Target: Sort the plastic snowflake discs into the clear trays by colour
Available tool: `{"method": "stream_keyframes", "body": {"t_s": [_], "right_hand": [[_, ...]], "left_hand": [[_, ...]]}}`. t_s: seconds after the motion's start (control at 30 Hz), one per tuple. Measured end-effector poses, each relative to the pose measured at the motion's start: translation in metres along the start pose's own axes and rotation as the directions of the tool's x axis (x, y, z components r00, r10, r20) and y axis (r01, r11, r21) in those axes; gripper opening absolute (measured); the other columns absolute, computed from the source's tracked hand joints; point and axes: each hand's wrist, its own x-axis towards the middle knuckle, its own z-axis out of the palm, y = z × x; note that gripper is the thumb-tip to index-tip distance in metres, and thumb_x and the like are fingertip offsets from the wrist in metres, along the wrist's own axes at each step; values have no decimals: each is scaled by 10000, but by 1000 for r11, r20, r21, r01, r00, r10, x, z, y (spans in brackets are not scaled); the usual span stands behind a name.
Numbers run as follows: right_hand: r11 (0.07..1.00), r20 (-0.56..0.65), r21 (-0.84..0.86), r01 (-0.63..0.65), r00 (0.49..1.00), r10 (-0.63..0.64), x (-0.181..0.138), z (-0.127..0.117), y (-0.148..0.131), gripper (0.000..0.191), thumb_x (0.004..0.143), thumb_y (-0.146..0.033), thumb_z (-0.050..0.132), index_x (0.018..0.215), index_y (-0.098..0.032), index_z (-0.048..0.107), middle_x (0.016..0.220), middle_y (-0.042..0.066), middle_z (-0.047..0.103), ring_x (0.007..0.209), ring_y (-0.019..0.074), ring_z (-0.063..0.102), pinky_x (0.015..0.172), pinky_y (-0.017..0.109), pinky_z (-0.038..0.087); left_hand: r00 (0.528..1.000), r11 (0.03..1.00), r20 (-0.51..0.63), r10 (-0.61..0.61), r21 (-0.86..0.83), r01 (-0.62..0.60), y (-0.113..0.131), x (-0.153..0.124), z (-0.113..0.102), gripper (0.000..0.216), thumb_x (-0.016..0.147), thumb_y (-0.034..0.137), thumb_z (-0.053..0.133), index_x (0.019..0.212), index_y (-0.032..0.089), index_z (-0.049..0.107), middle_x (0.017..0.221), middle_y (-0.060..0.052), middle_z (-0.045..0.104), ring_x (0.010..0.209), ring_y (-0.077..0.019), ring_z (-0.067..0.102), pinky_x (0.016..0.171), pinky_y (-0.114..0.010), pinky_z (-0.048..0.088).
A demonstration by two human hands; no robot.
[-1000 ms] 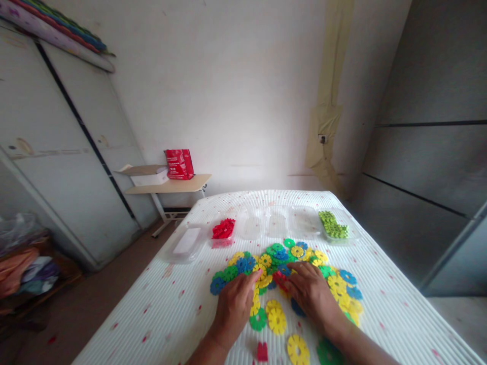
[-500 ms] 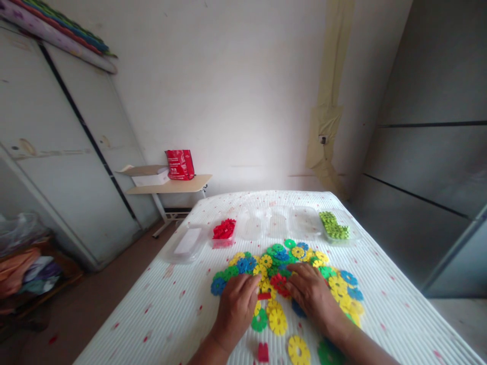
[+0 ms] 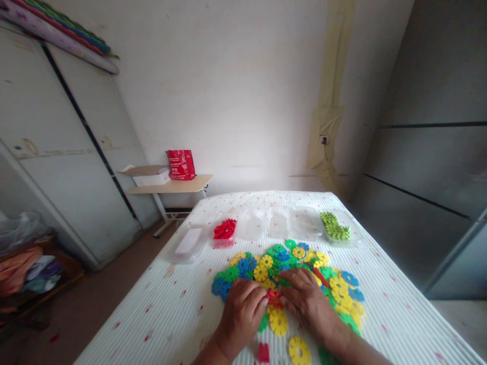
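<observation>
Left hand (image 3: 243, 317) and right hand (image 3: 309, 304) moved in, fingertips now meeting on red pieces (image 3: 274, 298). Fingers curled; real hold can't tell.

Back wall (image 3: 236, 101): off-white plaster, scuffed. A yellowish strip (image 3: 332, 101) runs down it right of centre, past a small socket (image 3: 323, 139).
Right of frame: grey panelled wall (image 3: 429, 126), dark horizontal seams.
Left of frame: pale wardrobe doors (image 3: 49, 152) with a dark gap between them; folded bedding (image 3: 57, 30) on top, upper left.
Left of centre: wooden side table (image 3: 171, 185) against the back wall, carrying a red bag (image 3: 180, 164) and an open white box (image 3: 146, 175).
Floor (image 3: 114, 284): brownish.
Lower left: heap of clothes (image 3: 26, 268).
Foreground: white ribbed cover (image 3: 171, 314), red flecks.
Light: soft, diffuse.
</observation>
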Motion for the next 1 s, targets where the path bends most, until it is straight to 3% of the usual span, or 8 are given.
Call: {"method": "stream_keyframes", "body": {"t_s": [0.17,0.33,0.4,0.57,0.63,0.7,0.87,1.0], "right_hand": [[1000,4,8,-5,1000,5,-1,0,1,213,887,-303,458,829,-252,656,1113,26,616,1020,206,515,894,401,390],[1000,-17,-24,-9,1000,9,-6,-1,11,278,888,-331,440,1118,-241,568,1203,70,566,1081,220,498,934,431,386],[999,-42,-37,-14,999,12,-7,-1,13,284,887,-322,438,1127,-238,563,1220,78,553,1083,220,504,937,426,392],[999,-86,-35,3,996,-6,-7,-3,12,239,877,-273,448,1061,-239,597,1196,77,566,1056,217,526,907,416,425],[999,-79,-36,10,997,-13,-6,-3,12,233,875,-266,451,1052,-237,599,1197,79,562,1056,220,523,904,427,425],[999,-75,-36,13,997,-15,-6,-3,12,219,870,-264,460,1033,-241,605,1192,73,564,1050,219,525,900,425,426],[998,-101,-60,3,995,-9,-5,-7,11,191,868,-274,472,986,-254,621,1153,52,587,1002,208,550,894,420,420],[998,-106,-64,11,994,-18,-5,-10,10,179,865,-268,478,964,-241,624,1137,58,591,990,206,552,879,406,428]], "left_hand": [[999,999,1,-33,-33,33,6,-1,-1,120,808,167,487,729,194,573,691,-18,600,677,-158,550,658,-307,434],[984,987,-98,-152,-72,145,-7,3,-11,121,792,174,493,701,192,571,689,-16,608,688,-148,559,658,-271,439],[947,965,-187,-261,-63,253,-26,10,-20,124,794,204,495,705,192,581,672,-5,612,655,-137,564,642,-252,438],[773,822,-341,-535,0,569,-87,47,-49,158,751,302,518,752,188,628,688,0,652,635,-146,592,615,-231,434],[724,745,-315,-614,71,663,-104,65,-57,179,736,319,520,753,190,643,716,-11,672,668,-160,607,610,-227,421],[706,698,-265,-657,140,702,-115,81,-59,206,741,339,503,738,193,648,734,-17,682,673,-161,608,575,-219,396],[692,635,-106,-714,319,703,-133,106,-43,273,762,365,460,668,180,638,709,-38,681,579,-145,572,481,-231,302],[701,632,-79,-709,369,681,-135,111,-31,274,753,368,483,630,172,630,640,-49,657,534,-148,540,496,-251,283]]}}
